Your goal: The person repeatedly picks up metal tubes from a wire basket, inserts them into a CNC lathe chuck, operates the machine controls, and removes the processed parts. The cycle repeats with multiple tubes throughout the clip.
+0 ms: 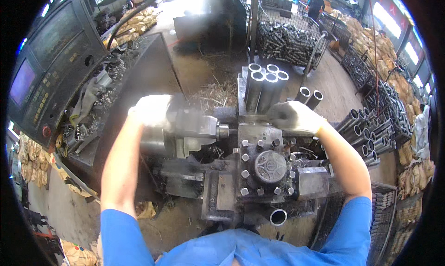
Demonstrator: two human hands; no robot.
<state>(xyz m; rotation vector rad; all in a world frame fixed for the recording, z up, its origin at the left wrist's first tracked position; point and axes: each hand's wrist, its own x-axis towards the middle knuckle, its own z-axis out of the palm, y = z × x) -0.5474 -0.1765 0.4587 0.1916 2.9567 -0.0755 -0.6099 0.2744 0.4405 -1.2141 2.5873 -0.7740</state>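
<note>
I stand at a metal lathe with both hands gloved, the gloves white with dark grey palms and fingers. My left hand [155, 110] is over the lathe chuck [197, 127]; its fingers blur into the dark metal. A short bright steel piece [223, 131] sticks out of the chuck toward the tool post. My right hand [296, 117] is behind the square tool post [270, 166], beside upright steel tubes [270, 87]. Its dark fingertips point left, smeared, and I cannot make out anything in them.
A control panel [51, 76] with a screen stands at left, beside a chip-covered tray [121, 62] holding a grey glove. More steel tubes [366, 134] are stacked at right. Farther back are a wire cage of metal parts [289, 43] and a person [316, 6]. A tube end [278, 217] lies near my body.
</note>
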